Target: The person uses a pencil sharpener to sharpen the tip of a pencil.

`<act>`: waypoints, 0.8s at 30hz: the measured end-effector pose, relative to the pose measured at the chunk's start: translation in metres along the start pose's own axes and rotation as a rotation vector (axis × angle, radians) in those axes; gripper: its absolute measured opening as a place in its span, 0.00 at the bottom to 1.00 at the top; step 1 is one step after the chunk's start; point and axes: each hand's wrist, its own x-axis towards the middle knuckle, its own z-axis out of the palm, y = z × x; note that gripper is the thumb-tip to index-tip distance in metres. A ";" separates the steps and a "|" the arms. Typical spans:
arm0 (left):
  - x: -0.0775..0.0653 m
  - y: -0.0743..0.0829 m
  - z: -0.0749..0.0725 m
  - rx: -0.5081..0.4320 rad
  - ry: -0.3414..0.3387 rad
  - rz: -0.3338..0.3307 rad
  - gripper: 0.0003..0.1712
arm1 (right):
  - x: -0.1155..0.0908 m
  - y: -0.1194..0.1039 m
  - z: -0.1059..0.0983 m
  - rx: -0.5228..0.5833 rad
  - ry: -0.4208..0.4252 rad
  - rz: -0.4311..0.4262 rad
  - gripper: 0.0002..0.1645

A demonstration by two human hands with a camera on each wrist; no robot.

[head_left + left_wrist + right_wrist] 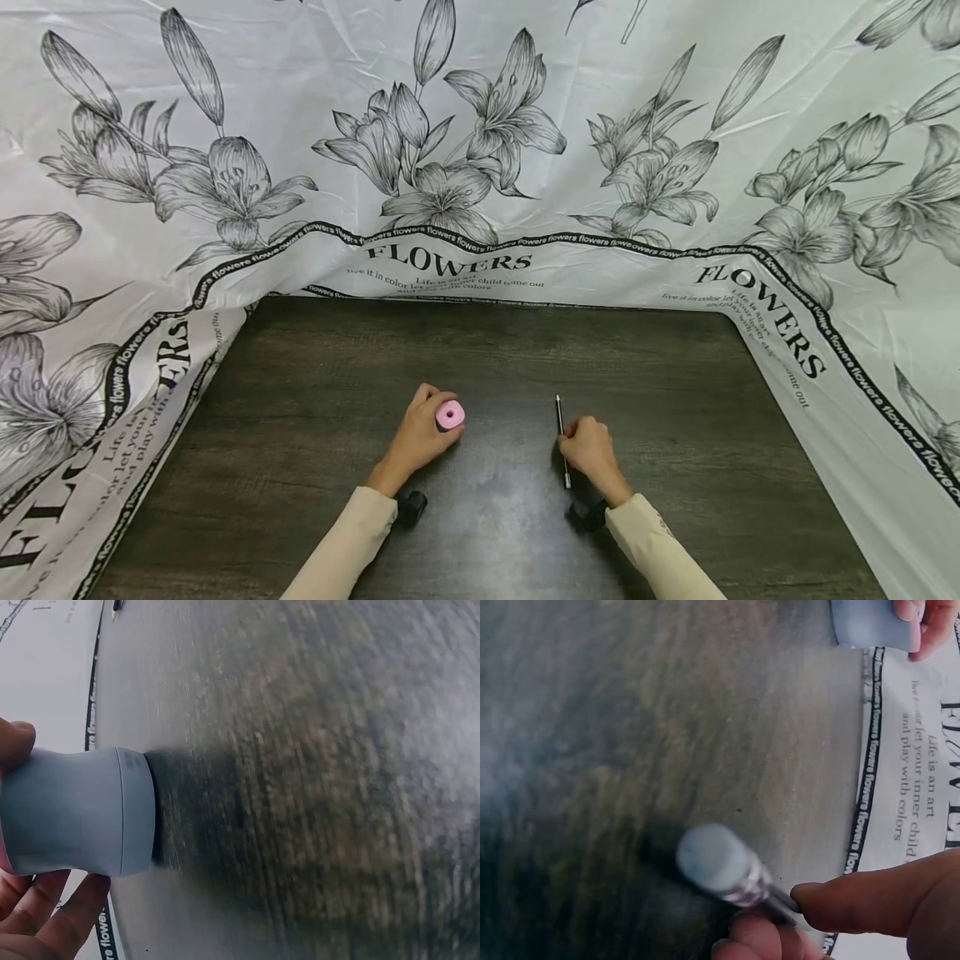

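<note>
My left hand (420, 432) grips a small pencil sharpener, its fingers and thumb round the sides. The sharpener (457, 407) has a pink top with a round hole in the middle, facing up in the head view. In the left wrist view its waisted grey-blue body (67, 810) shows, the base right at the table surface. To the right, my right hand (588, 450) pinches a dark pencil (566, 471) near its middle between thumb and fingers. The pencil's pale point faces the far side; its white eraser (714, 857) and metal band face the near side.
Both hands work over a dark wood-grain table (495, 350). A white cloth (480, 283) with flower drawings and lettering hangs behind the table and along both sides. Each wrist wears a black camera strap, such as the left strap (411, 507).
</note>
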 end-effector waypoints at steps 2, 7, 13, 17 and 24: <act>0.000 0.000 0.000 -0.002 0.000 -0.009 0.26 | 0.000 0.000 0.001 -0.018 0.005 -0.004 0.04; 0.000 -0.001 0.000 -0.003 -0.007 -0.034 0.26 | 0.001 0.000 0.002 -0.065 0.014 -0.021 0.04; 0.000 0.000 -0.002 -0.013 -0.032 -0.062 0.28 | 0.004 -0.001 0.004 -0.089 0.013 -0.017 0.08; 0.000 -0.001 -0.004 -0.011 -0.068 -0.075 0.32 | 0.004 -0.001 0.004 -0.078 -0.008 -0.003 0.10; 0.007 0.002 -0.017 0.092 -0.070 -0.071 0.43 | 0.010 -0.001 -0.010 -0.082 0.017 -0.004 0.19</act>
